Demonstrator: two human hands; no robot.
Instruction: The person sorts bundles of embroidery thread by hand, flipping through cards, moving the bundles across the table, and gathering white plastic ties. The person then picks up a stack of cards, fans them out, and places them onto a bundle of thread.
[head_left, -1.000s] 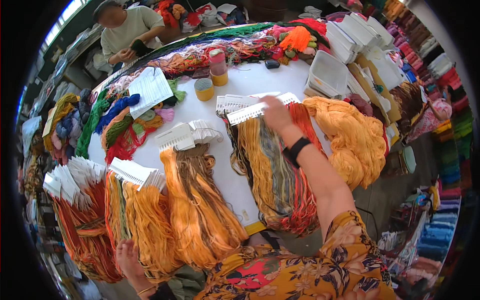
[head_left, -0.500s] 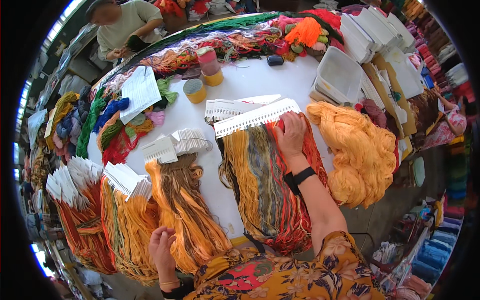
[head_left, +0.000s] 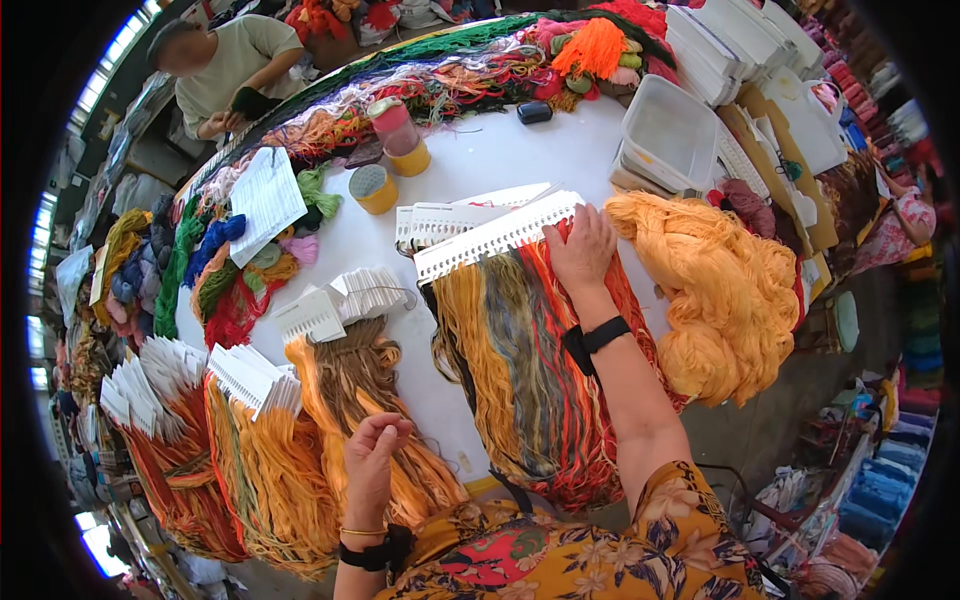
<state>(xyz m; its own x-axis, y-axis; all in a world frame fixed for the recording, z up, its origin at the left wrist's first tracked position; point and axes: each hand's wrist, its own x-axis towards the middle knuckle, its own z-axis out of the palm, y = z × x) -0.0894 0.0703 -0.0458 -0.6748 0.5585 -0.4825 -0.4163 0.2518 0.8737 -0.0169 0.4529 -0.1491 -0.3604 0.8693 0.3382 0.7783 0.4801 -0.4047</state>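
Observation:
My right hand lies at the right end of a long white punched card, fingers curled down and closed on red thread strands beside the card. Its fingertips are partly hidden. From the card hangs a wide fringe of yellow, grey, black and red threads. Bent, with its fingers loosely apart, my left hand hovers over orange and brown thread bundles; nothing shows in it. More white cards lie behind the long one.
Hanks of light orange yarn lie right of the fringe. Farther back are a clear plastic box, yellow-banded tins and a dark computer mouse. Carded thread bundles hang at the left. A co-worker sits across the table.
My left hand has moved up and to the right, over the orange and brown threads. My right hand stays at the card's right end. The whole view has shifted slightly.

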